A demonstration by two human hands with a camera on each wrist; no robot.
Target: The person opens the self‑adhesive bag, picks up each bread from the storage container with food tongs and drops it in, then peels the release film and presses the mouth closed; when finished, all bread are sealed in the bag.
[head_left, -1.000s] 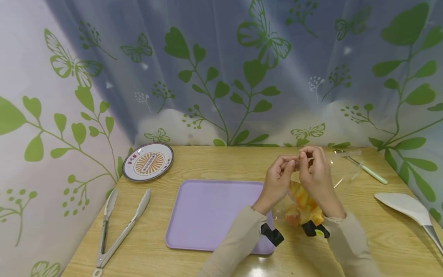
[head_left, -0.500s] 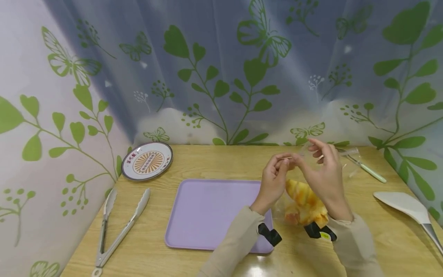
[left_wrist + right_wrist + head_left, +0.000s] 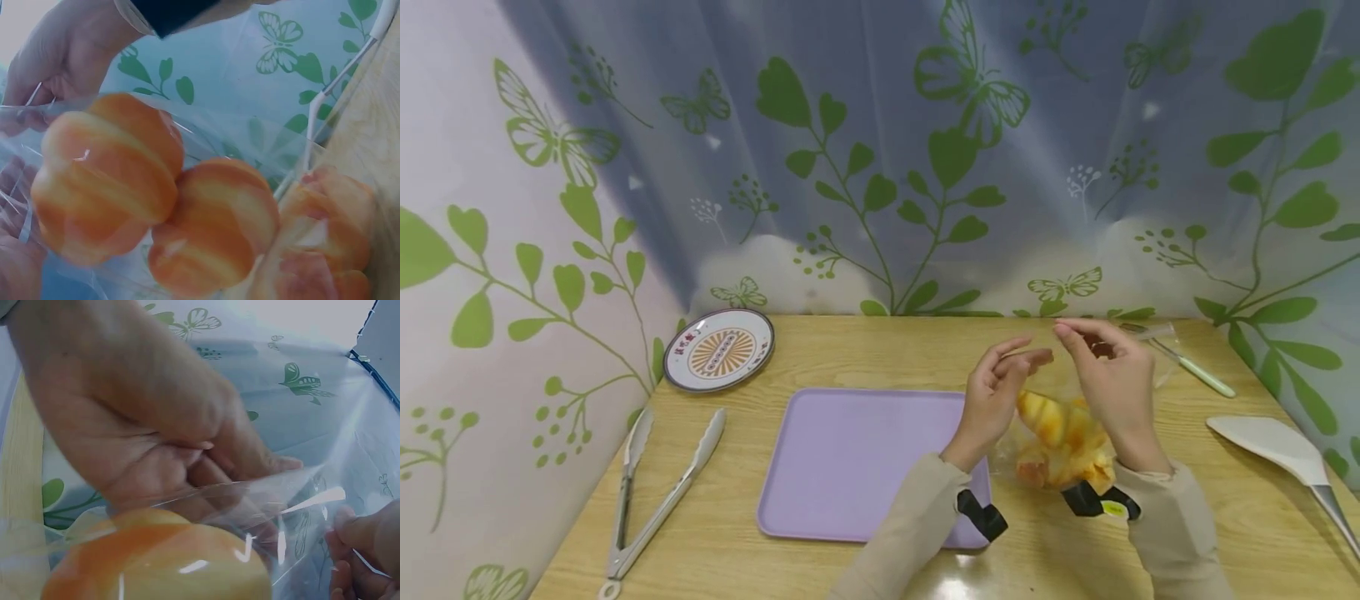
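Several golden-orange bread rolls (image 3: 1051, 421) lie inside a clear plastic bag (image 3: 312, 499) right of the lilac tray (image 3: 865, 467). My right hand (image 3: 1120, 383) is above them, thumb and index fingertip together on thin film. In the right wrist view, fingers (image 3: 350, 531) of that hand show at the lower right beside the bag's edge. My left hand (image 3: 991, 396) is to the left of the rolls, thumb and fingers apart and loosely bent. Film overlaps its fingers in the right wrist view. Three rolls show close up through the film in the left wrist view.
A decorated plate (image 3: 722, 350) sits at the back left, with metal tongs (image 3: 657, 518) spread in front of it. On the right are a white spatula (image 3: 1270, 442) and a utensil with a pale green handle (image 3: 1206, 375). A patterned curtain (image 3: 880, 167) hangs behind the wooden table.
A second ago my fingertips met over the bag. The hands have since parted: the right has shifted right and the left fingers have loosened. More of the bread shows between them.
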